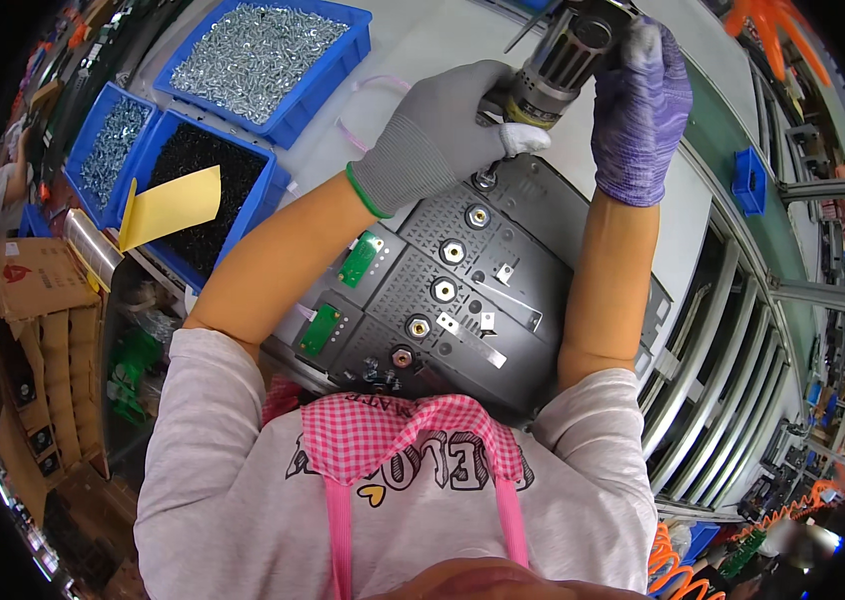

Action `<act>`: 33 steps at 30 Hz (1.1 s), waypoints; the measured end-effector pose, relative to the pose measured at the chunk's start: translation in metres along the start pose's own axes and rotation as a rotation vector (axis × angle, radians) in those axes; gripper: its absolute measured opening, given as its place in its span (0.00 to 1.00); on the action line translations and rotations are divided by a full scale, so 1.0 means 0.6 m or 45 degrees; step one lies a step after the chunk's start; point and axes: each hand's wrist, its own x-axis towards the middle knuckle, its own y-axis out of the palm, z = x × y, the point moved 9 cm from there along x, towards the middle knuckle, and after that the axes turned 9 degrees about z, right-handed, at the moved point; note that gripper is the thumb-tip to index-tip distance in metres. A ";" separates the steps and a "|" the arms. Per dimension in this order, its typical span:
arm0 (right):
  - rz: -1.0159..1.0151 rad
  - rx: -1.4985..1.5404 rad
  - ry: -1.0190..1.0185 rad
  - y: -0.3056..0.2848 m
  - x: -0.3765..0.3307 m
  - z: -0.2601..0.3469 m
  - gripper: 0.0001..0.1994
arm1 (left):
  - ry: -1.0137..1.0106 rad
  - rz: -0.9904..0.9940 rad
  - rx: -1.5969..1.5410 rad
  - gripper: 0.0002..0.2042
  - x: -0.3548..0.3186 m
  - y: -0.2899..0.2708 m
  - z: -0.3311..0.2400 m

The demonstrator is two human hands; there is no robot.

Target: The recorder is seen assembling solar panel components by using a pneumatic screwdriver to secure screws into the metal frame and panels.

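The dark panel (535, 222) is laid before the person, its row of hex fittings (444, 290) running outward toward the power driver (560, 68), whose nose is clasped by the nearer left hand (438, 130), while the right hand's (641, 125) grip cannot be told.

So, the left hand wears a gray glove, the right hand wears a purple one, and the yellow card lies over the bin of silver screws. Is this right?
Not quite: the head view shows the yellow card over the bin of small black pieces. The left hand does wear gray, the right hand purple.
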 end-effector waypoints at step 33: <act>0.198 0.316 0.281 0.097 -0.030 -0.010 0.20 | 0.086 0.566 0.632 0.18 -0.040 0.112 0.082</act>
